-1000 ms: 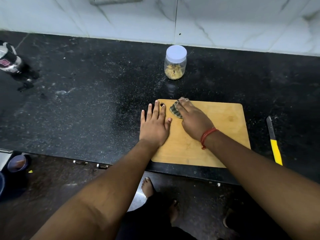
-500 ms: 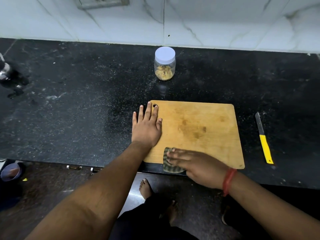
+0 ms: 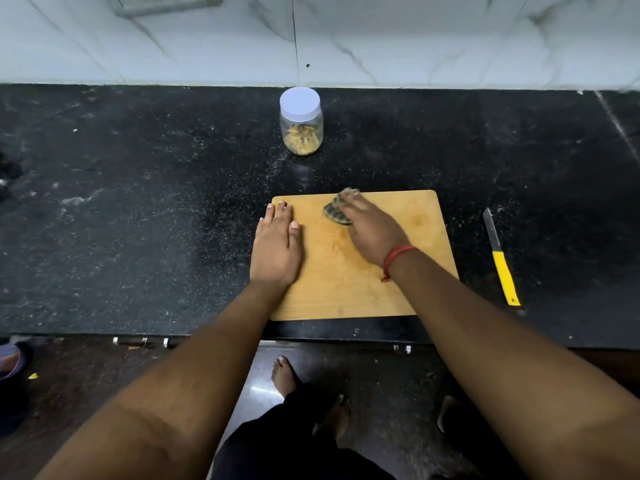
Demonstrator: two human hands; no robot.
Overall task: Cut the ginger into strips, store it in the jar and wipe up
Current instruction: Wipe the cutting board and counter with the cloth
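Observation:
A wooden cutting board [image 3: 408,271] lies on the black counter near its front edge. My left hand [image 3: 275,249] rests flat on the board's left edge, fingers straight. My right hand [image 3: 370,226] presses a dark striped cloth [image 3: 334,213] against the board's far side, its fingers laid over the cloth. A clear jar [image 3: 301,121] with a white lid stands behind the board near the wall, with ginger strips inside. A yellow-handled knife [image 3: 500,259] lies on the counter to the right of the board.
The black counter [image 3: 138,220] carries pale specks and smears left of the board. A white marble wall [image 3: 381,39] backs it. Below the counter edge are the floor and my bare foot [image 3: 284,375].
My right hand has slid the cloth from the board's near left corner back up to its far side. My left hand has stayed on the board's left edge.

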